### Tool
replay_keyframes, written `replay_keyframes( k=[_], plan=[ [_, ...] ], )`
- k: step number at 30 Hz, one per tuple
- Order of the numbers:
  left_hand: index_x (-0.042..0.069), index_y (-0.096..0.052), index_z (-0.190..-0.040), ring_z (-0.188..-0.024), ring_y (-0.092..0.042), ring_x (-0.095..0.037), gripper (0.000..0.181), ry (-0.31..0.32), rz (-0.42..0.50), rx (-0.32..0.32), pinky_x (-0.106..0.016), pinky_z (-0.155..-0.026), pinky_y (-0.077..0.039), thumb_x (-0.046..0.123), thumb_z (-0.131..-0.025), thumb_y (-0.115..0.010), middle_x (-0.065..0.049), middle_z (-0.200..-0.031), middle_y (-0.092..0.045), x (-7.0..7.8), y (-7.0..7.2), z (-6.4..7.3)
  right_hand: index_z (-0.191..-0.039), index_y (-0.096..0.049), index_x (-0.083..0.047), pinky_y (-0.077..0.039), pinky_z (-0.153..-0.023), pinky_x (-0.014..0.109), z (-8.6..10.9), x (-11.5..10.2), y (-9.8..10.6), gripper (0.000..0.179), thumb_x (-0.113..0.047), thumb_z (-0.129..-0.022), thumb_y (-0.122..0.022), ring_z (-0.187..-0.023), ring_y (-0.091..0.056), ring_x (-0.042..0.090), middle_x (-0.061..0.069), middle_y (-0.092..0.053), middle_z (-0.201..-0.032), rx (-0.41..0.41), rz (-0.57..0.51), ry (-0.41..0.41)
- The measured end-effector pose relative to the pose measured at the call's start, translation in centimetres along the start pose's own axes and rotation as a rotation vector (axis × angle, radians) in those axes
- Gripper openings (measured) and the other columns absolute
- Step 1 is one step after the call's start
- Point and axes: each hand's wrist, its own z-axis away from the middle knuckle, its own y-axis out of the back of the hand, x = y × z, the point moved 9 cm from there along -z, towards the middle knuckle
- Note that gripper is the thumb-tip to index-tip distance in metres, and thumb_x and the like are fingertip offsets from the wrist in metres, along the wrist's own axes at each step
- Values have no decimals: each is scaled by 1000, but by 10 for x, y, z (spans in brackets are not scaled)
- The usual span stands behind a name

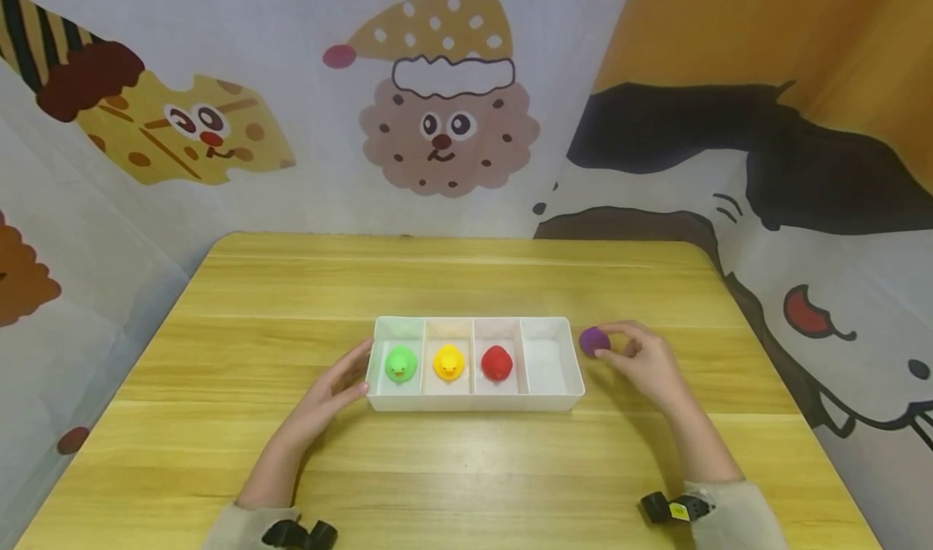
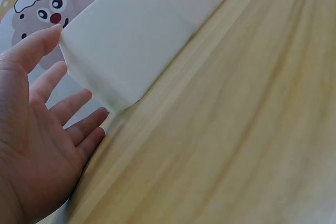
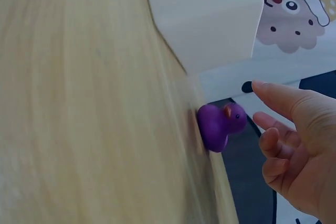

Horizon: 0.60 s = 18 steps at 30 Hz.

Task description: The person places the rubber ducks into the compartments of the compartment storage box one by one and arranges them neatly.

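A white tray (image 1: 477,402) with a row of compartments stands mid-table. In its compartments, from the left, sit a green toy duck (image 1: 401,364), a yellow toy duck (image 1: 449,364) and a red toy duck (image 1: 497,364); the rightmost compartment holds none. My left hand (image 1: 325,398) rests thumb and fingertips against the tray's left end, the fingers spread and fairly straight in the left wrist view. Just right of the tray, a purple toy duck (image 3: 220,127) stands upright on the table. My right hand (image 1: 645,365) is beside it, thumb and forefinger apart, a gap showing in the right wrist view.
The wooden table (image 1: 466,469) reaches back to a cartoon-printed cloth (image 1: 306,202), which also hangs along both sides. Black wrist cameras (image 1: 674,508) sit at both sleeves.
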Motion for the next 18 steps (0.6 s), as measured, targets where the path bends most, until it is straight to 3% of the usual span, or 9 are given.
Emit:
replay_keyframes(
  k=[2, 9, 18],
  plan=[
    [9, -27, -152, -132, -33, -41, 59, -2, 2, -3, -48, -102, -31, 3, -98, -50, -20, -149, -34, 0, 0, 0, -113, -68, -9, -41, -43, 27, -1, 4, -1, 35, -16, -81, -78, -54, -50, 15, 8, -64, -99, -11, 2, -13],
    [9, -28, -151, -133, -33, -39, 59, 7, 14, 4, -29, -101, -33, 3, -97, -51, -20, -149, -33, -2, 1, 1, -116, -67, -8, -42, -44, 27, -5, 15, -6, 37, -18, -82, -77, -55, -51, 15, 11, -63, -103, -56, -6, -34],
    [7, -27, -151, -132, -33, -40, 59, 2, 16, 7, -27, -100, -34, 2, -97, -51, -21, -148, -34, -2, 0, 1, -118, -65, -5, -44, -44, 28, -6, 24, -11, 38, -13, -82, -76, -55, -56, 23, 16, -65, -109, -79, -48, -60]
  ],
)
